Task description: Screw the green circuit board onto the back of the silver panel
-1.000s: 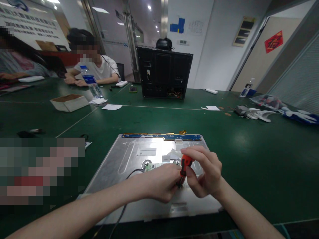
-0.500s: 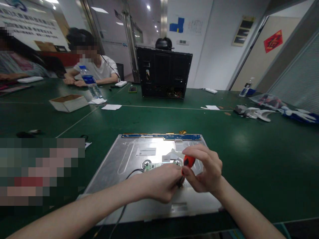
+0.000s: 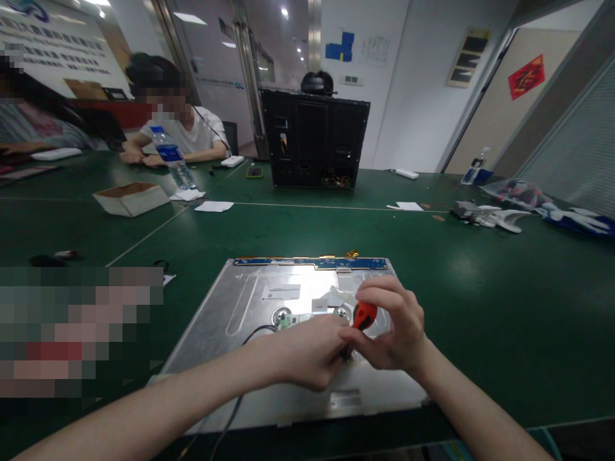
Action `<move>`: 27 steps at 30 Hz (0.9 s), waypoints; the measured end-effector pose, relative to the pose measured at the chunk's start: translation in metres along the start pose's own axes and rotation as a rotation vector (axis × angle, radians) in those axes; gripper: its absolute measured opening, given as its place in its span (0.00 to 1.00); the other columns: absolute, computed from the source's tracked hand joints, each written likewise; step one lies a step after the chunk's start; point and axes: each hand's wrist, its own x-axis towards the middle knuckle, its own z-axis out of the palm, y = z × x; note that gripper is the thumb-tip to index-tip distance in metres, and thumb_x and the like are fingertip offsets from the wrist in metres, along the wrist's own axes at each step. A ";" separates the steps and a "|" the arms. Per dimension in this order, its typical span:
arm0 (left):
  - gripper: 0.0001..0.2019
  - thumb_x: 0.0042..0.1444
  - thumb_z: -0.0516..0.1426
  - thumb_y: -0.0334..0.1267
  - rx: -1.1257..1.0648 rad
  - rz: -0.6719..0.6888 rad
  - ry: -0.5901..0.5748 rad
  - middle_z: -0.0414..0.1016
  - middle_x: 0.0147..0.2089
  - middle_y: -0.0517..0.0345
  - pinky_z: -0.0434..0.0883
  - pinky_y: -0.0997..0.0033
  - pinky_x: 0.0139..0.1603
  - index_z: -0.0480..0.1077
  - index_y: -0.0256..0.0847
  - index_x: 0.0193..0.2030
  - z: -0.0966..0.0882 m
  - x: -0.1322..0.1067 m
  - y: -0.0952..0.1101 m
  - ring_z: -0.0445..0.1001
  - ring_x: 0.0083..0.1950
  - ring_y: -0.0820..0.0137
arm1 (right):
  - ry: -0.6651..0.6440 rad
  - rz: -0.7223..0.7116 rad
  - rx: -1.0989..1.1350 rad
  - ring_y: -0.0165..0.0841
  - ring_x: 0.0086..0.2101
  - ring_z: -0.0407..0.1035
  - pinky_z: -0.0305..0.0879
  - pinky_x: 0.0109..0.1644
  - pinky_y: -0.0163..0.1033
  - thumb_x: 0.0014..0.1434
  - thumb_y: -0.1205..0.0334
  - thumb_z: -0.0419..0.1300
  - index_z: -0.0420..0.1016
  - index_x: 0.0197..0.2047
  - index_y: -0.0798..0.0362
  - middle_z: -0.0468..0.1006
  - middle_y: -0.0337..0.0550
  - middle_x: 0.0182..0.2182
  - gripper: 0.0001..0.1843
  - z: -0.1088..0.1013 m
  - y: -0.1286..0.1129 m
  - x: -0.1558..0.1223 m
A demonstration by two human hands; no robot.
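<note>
A silvery display panel (image 3: 206, 326) lies flat on the green table in front of me, with a blue circuit strip (image 3: 288, 262) along its far edge. Over the panel's right half, a screwdriver with a red and black handle (image 3: 366, 315) stands tilted. Thumb and fingers of my right hand (image 3: 396, 326) pinch that handle. My left hand (image 3: 317, 349) is closed around its lower part, close to the panel; the fingers and the tip are mostly hidden. Just beyond my left hand is a small green circuit board (image 3: 291, 320) with a black cable (image 3: 257, 331).
A large black monitor housing (image 3: 317, 137) stands at the back. To its left are a water bottle (image 3: 172, 157), an open box (image 3: 132, 198) and a person in a white shirt (image 3: 206, 131). Plastic-wrapped parts (image 3: 519, 195) lie at the right. Someone's blurred-out arm is on the left.
My right hand's fingers have shifted round the screwdriver handle, and the thumb has moved left toward my left hand. More of the red handle shows. My left hand stays put.
</note>
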 end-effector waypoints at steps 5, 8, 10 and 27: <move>0.05 0.52 0.57 0.25 0.026 -0.008 -0.025 0.71 0.29 0.56 0.66 0.73 0.26 0.67 0.37 0.28 -0.001 -0.001 -0.001 0.68 0.28 0.69 | -0.031 0.032 -0.058 0.31 0.29 0.69 0.69 0.28 0.35 0.60 0.62 0.63 0.72 0.48 0.51 0.72 0.41 0.33 0.12 -0.001 -0.002 -0.002; 0.04 0.51 0.57 0.24 -0.028 -0.008 -0.017 0.71 0.28 0.56 0.66 0.74 0.26 0.68 0.36 0.30 -0.003 0.000 0.001 0.68 0.28 0.70 | -0.038 0.015 -0.010 0.32 0.30 0.72 0.71 0.30 0.36 0.59 0.68 0.57 0.72 0.52 0.54 0.75 0.43 0.33 0.17 -0.001 -0.004 0.000; 0.05 0.51 0.57 0.23 -0.053 -0.008 -0.001 0.71 0.28 0.56 0.67 0.74 0.27 0.69 0.35 0.31 -0.005 0.000 0.003 0.68 0.28 0.70 | -0.031 0.002 0.029 0.33 0.31 0.73 0.72 0.31 0.37 0.57 0.69 0.54 0.71 0.54 0.56 0.76 0.44 0.33 0.21 -0.001 -0.004 0.001; 0.05 0.50 0.56 0.24 -0.044 -0.003 0.067 0.71 0.27 0.57 0.66 0.74 0.25 0.67 0.36 0.30 0.000 0.000 0.003 0.69 0.26 0.70 | -0.015 0.002 0.061 0.35 0.31 0.74 0.73 0.30 0.39 0.56 0.68 0.53 0.71 0.55 0.54 0.77 0.44 0.33 0.23 -0.001 -0.003 0.001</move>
